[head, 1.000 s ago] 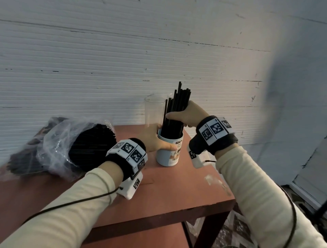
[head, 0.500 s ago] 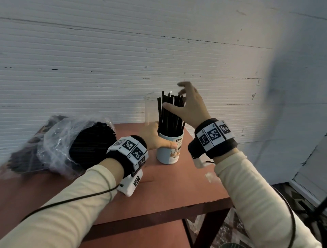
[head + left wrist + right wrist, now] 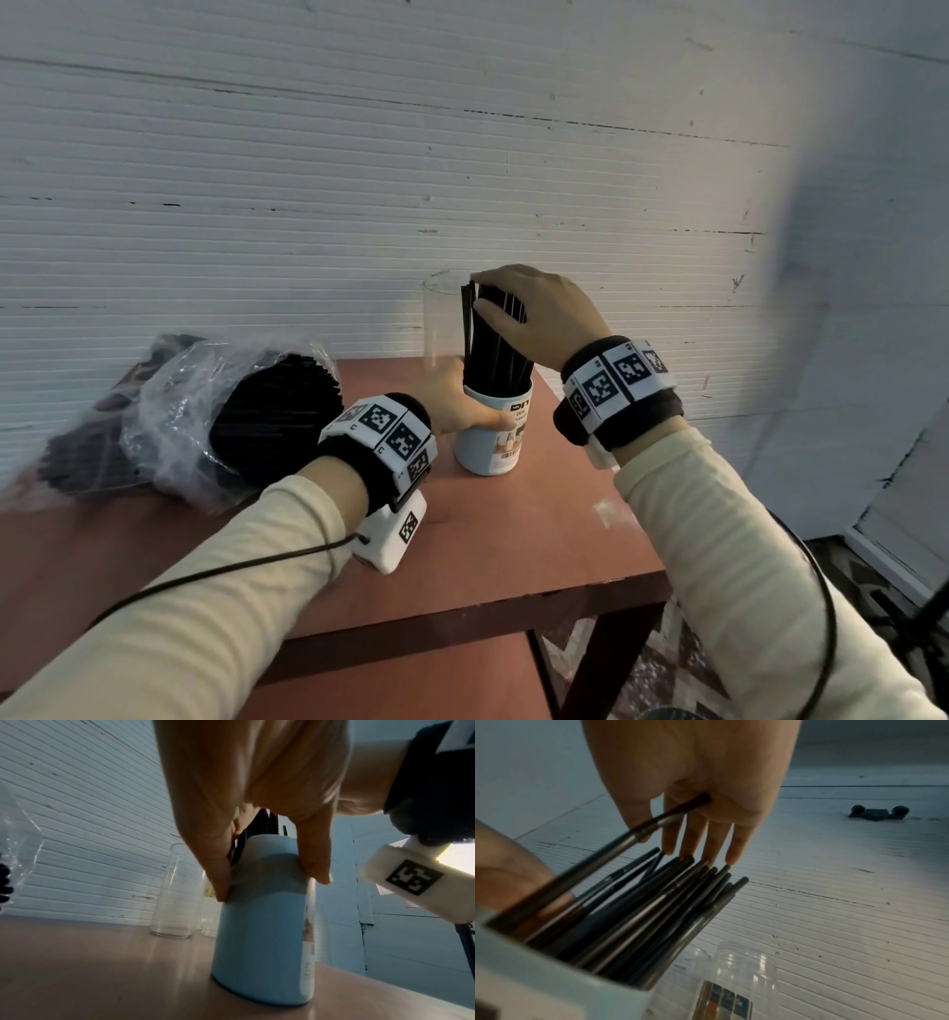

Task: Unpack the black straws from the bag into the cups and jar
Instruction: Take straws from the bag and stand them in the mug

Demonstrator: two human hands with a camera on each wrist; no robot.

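Seating step. Your left hand (image 3: 452, 398) grips the pale-blue paper cup (image 3: 493, 437) w/ thumb and fingers round its wall; keep it pinned to the table (image 3: 539, 555). Your right hand (image 3: 539, 318), fingers straight, lies flat on the tips of the black straws (image 3: 495, 339) standing in that cup; press straight down, evenly, so none splay out. The bag (image 3: 226, 416) of remaining straws lies well left. An empty glass cup (image 3: 177, 892) and a clear jar (image 3: 734, 983) stand just behind; don't knock them.
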